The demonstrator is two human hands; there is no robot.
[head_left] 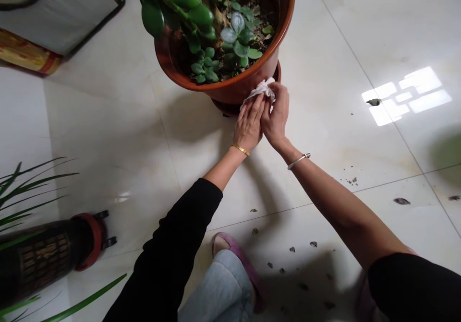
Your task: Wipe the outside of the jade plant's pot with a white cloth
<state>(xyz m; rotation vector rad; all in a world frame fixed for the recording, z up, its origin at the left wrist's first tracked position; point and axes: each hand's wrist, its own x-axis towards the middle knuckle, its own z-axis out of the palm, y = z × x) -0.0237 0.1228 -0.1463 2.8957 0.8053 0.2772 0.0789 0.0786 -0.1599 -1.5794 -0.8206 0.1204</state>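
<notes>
A large red-brown plant pot (230,89) with a jade plant (201,19) stands on the white tiled floor. Both my hands are side by side against its near wall. My left hand (249,123) lies with fingers stretched flat, pressing a crumpled white cloth (262,89) against the pot. My right hand (276,113) is curled around the same cloth from the right. A gold bangle is on my left wrist, a silver one on my right.
Dry leaf bits and soil crumbs (288,257) are scattered on the floor (324,72) by my knees and pink slipper (236,255). A dark pot on a wheeled stand (50,255) with long green leaves is at the lower left. A white cabinet (57,5) stands at the top left.
</notes>
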